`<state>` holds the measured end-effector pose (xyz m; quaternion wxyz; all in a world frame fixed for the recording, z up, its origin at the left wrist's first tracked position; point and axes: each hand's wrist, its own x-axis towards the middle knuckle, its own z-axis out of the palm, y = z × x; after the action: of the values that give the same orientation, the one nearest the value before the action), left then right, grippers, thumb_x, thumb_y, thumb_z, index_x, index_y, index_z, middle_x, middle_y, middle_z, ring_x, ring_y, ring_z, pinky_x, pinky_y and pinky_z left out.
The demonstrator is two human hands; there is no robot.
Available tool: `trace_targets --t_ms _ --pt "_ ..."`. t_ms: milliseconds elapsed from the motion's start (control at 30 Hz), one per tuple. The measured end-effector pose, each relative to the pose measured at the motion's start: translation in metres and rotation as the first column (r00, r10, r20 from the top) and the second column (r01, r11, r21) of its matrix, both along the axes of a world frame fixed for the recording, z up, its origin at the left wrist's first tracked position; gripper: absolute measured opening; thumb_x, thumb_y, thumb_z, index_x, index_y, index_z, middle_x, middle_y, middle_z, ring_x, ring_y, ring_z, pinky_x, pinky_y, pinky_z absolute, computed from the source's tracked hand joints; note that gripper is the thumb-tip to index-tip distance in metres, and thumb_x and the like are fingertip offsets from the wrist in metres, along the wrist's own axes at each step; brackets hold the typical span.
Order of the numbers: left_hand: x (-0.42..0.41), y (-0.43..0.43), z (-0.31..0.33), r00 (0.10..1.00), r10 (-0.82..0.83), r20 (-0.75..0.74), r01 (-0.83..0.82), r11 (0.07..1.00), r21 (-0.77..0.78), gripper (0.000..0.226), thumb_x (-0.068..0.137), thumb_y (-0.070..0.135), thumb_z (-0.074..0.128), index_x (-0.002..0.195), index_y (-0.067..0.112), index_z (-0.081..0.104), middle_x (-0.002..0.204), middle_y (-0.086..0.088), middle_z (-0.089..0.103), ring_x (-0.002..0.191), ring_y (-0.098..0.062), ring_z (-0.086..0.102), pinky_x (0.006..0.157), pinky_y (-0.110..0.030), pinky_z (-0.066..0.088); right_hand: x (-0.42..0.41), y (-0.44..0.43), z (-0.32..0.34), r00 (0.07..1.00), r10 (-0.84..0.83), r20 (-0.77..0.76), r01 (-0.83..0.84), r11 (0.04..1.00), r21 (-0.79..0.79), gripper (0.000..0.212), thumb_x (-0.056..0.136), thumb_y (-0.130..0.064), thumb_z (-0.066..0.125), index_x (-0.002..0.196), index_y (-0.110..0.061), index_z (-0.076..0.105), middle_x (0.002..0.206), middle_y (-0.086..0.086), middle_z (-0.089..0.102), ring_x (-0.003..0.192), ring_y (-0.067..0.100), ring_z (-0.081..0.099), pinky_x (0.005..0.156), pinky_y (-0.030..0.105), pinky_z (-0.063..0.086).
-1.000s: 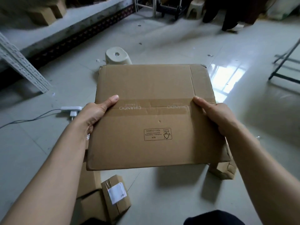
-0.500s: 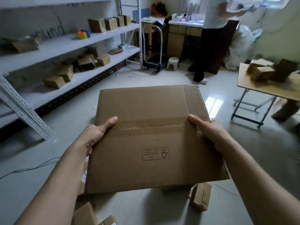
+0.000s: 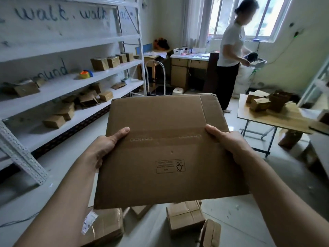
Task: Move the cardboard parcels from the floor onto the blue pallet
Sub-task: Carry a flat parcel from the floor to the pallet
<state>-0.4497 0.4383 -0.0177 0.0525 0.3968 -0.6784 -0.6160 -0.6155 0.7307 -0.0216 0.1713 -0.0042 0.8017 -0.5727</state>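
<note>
Seemingly, left hand [image 3: 104, 147], right hand [image 3: 229, 142] grip parcel's [image 3: 167, 168] edges.

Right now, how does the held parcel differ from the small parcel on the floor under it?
The held parcel is wide and flat; the floor parcel looks smaller and boxier. The held parcel is gripped in the air between left hand and right hand; the floor parcel lies untouched. Both are brown cardboard.
</note>
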Motion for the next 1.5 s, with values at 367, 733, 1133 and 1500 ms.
trace_targets --t_ms 367,733,1133,1500 --pt "-0.095 -0.035 0.019 0.964 -0.262 -0.045 0.262 0.965 -0.009 0.070 0.061 0.064 0.076 0.102 0.008 0.063 0.094 -0.016 0.073 0.084 -0.032 0.071 0.082 -0.046 0.057 -0.016 -0.004 0.018 0.963 -0.270 0.018 0.270 0.963 -0.003 0.057 0.055 -0.062 0.081 0.079 -0.012 0.068 0.082 0.009 0.074 0.076 0.028 0.072 0.082 0.045 0.057" --pt "-0.182 -0.046 0.019 0.848 -0.528 -0.039 0.528 0.849 -0.018 0.077 0.055 0.065 0.076 0.108 0.009 0.067 0.092 -0.014 0.075 0.083 -0.030 0.072 0.073 -0.037 0.057 0.004 -0.008 0.021 0.838 -0.546 0.004 0.546 0.838 0.021 0.050 0.072 -0.055 0.074 0.098 -0.016 0.058 0.083 0.001 0.059 0.080 0.020 0.061 0.084 0.035 0.051" --pt "-0.210 0.077 -0.001 0.596 -0.803 -0.027 0.803 0.595 0.026 0.095 0.034 0.075 0.080 0.105 0.012 0.069 0.092 -0.010 0.075 0.085 -0.028 0.073 0.086 -0.045 0.056 0.091 0.087 0.012 0.552 -0.833 -0.030 0.834 0.551 0.039 0.099 0.053 -0.071 0.075 0.126 -0.007 0.056 0.115 0.007 0.064 0.099 0.028 0.063 0.090 0.038 0.051" --pt "-0.150 0.198 0.002 0.383 -0.921 -0.072 0.924 0.383 0.017 0.062 0.068 0.059 0.073 0.106 0.011 0.064 0.094 -0.011 0.071 0.083 -0.025 0.069 0.071 -0.034 0.054 0.221 0.157 0.012 0.279 -0.960 -0.004 0.959 0.279 0.047 0.105 0.065 -0.063 0.074 0.141 -0.001 0.036 0.136 0.014 0.051 0.115 0.033 0.055 0.094 0.039 0.047"
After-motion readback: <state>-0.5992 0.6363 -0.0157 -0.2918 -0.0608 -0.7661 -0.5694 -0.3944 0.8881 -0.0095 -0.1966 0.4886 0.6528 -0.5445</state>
